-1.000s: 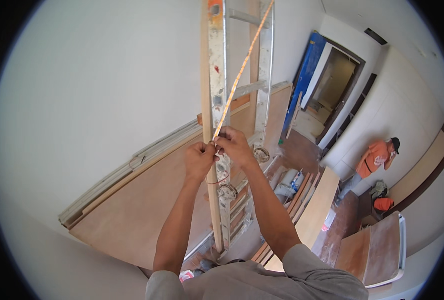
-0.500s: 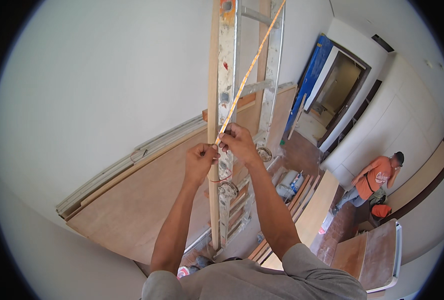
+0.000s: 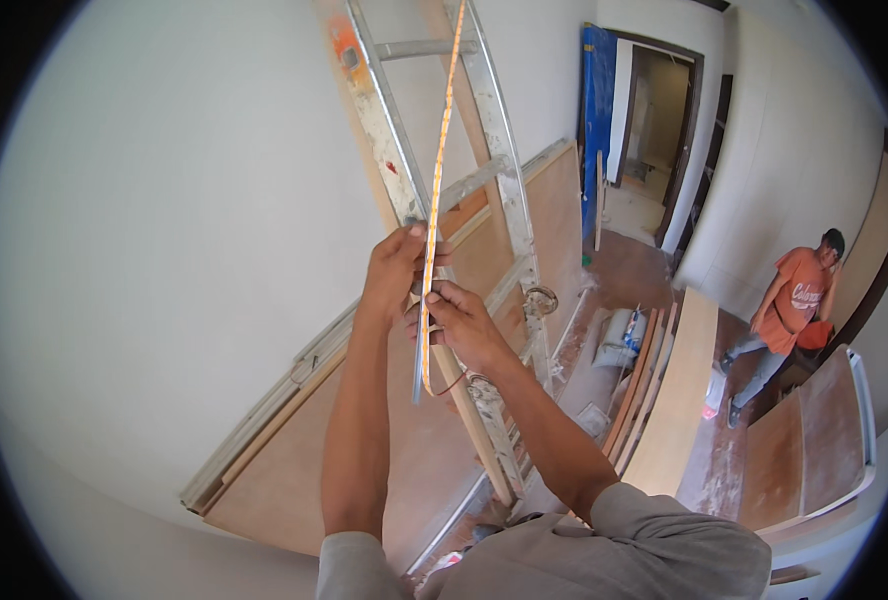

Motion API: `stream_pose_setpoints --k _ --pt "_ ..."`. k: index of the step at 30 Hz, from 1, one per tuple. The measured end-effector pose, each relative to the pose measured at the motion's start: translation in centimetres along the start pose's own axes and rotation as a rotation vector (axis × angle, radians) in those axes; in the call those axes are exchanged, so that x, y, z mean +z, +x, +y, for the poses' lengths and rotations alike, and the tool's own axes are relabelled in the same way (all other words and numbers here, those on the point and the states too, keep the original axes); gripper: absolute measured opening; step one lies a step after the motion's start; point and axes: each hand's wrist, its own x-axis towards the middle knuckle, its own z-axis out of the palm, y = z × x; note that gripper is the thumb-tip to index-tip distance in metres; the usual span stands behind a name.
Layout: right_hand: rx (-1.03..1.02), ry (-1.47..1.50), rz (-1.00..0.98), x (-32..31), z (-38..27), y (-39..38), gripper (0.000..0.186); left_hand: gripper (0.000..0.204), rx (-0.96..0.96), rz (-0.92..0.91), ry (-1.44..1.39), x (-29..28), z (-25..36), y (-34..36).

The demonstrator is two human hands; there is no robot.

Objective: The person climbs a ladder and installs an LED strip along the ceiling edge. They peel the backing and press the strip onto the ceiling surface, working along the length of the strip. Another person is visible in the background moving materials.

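Note:
A long LED strip (image 3: 443, 130), white with yellow-orange patches, runs down from the top of the view between my hands. Along its lower end lies a thin silvery channel (image 3: 417, 375), and a thin reddish wire curves off the tip. My left hand (image 3: 396, 272) is closed around the strip and channel from the left, slightly higher up. Just below it, the fingers of my right hand (image 3: 461, 322) pinch the strip from the right. Behind both hands stands a paint-spattered metal ladder (image 3: 379, 130) with wooden lengths alongside it.
Large wooden boards (image 3: 304, 460) lean against the white wall on the left. Planks (image 3: 674, 400) and a whitish sack (image 3: 616, 338) lie below on the right. A person in an orange shirt (image 3: 799, 290) stands near a curved panel (image 3: 804, 450). A doorway (image 3: 659, 110) is farther back.
My left hand has moved up above my right hand, which has come lower. The strip's end with its channel now hangs below my fingers. The view has turned, and the person has shifted.

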Motion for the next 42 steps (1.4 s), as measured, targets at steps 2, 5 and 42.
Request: stream_pose_setpoints --k 2,5,42 --pt "-0.053 -0.051 0.01 0.5 -0.1 -0.2 0.027 0.036 -0.021 -0.063 -0.034 -0.2 -0.1 1.7" --pt "-0.055 -0.259 0.11 0.3 -0.4 -0.6 0.037 0.035 -0.045 -0.124 -0.096 0.0 -0.8 3.3" --pt "0.027 0.468 -0.075 -4.9 -9.6 -4.3 0.023 0.03 0.023 0.071 -0.259 -0.2 -3.9 6.4"
